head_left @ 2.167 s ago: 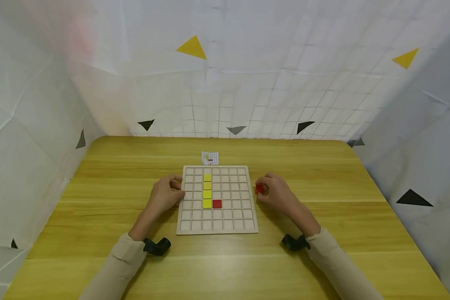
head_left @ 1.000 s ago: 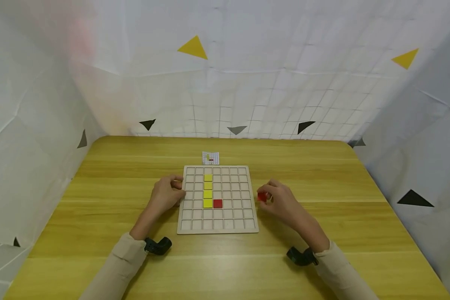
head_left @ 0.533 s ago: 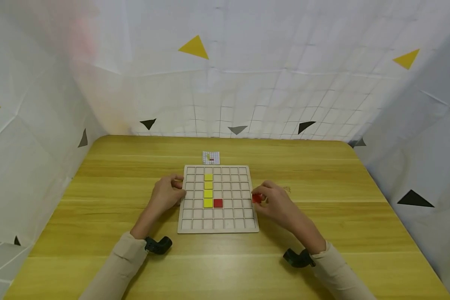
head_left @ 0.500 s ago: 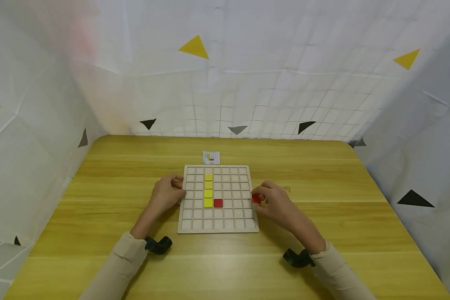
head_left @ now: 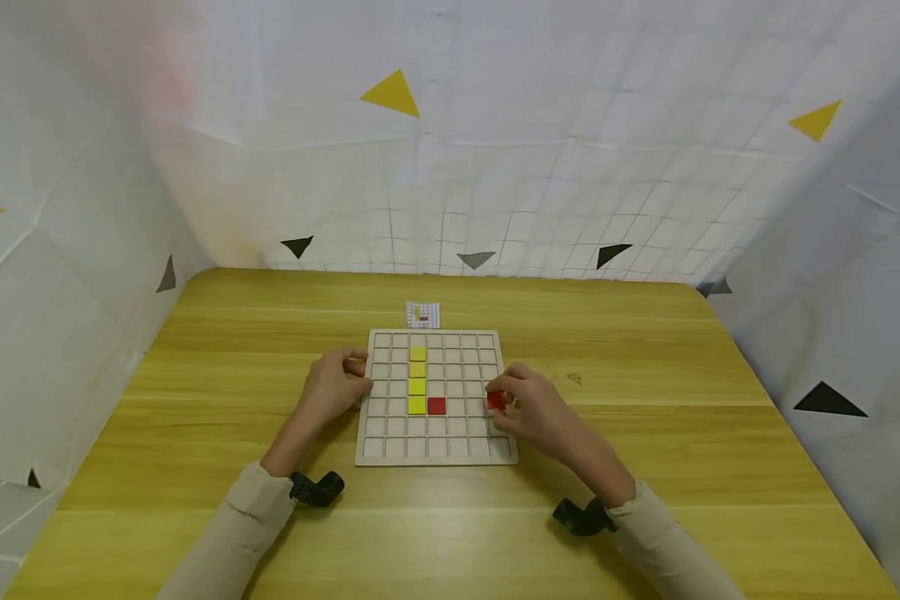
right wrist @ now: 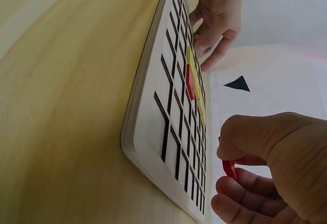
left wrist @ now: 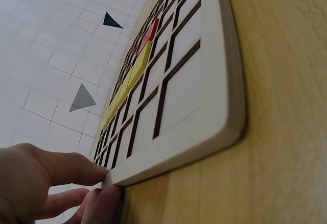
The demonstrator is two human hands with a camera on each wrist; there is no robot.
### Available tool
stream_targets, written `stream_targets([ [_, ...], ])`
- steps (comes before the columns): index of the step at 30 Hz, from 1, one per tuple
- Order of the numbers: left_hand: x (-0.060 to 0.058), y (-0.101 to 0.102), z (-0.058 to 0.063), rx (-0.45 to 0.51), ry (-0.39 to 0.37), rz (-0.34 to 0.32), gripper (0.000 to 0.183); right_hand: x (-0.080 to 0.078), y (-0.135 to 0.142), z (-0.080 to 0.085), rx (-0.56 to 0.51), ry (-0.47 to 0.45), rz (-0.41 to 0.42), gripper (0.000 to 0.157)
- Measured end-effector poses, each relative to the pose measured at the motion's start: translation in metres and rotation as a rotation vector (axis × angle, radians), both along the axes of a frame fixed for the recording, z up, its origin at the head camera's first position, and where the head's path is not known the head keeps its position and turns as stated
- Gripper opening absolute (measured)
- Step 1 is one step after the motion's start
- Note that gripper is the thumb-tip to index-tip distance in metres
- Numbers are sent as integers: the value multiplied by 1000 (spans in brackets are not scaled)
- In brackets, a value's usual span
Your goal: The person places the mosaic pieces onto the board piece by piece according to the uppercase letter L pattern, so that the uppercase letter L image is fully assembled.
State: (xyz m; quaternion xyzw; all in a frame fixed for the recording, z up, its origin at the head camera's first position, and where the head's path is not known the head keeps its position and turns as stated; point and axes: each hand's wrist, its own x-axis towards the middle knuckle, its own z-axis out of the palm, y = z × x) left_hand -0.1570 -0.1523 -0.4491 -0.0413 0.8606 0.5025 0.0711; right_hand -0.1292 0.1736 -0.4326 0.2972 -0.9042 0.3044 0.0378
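A pale wooden grid board [head_left: 437,461] lies on the table. Several yellow tiles [head_left: 417,387] form one column in it, and a red tile [head_left: 437,406] sits right of the lowest yellow one. My left hand [head_left: 332,387] holds the board's left edge, with thumb and fingertips on the rim in the left wrist view. Between thumb and fingers of my right hand [head_left: 534,408] is a second red tile [head_left: 495,401], held above the board's right columns. In the right wrist view that tile [right wrist: 230,170] is tilted and partly covered by the thumb.
Just behind the board lies a small printed card [head_left: 423,315] with a grid and coloured cells. Black wrist cameras [head_left: 317,489] are strapped to both forearms. White sheeting [head_left: 495,192] stands behind the wooden table [head_left: 450,533].
My right hand carried its red tile left, from beside the board to over its right columns, after dipping slightly nearer to me. The left hand stayed on the board's edge.
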Motion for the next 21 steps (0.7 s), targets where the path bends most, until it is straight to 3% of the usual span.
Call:
stream_targets([
  [15, -1, 1, -1, -1, -6, 6, 49, -5, -22, -4, 19, 23, 62, 24],
  [21, 0, 1, -1, 4, -1, 9, 49, -6, -31, -6, 30, -11, 67, 22],
])
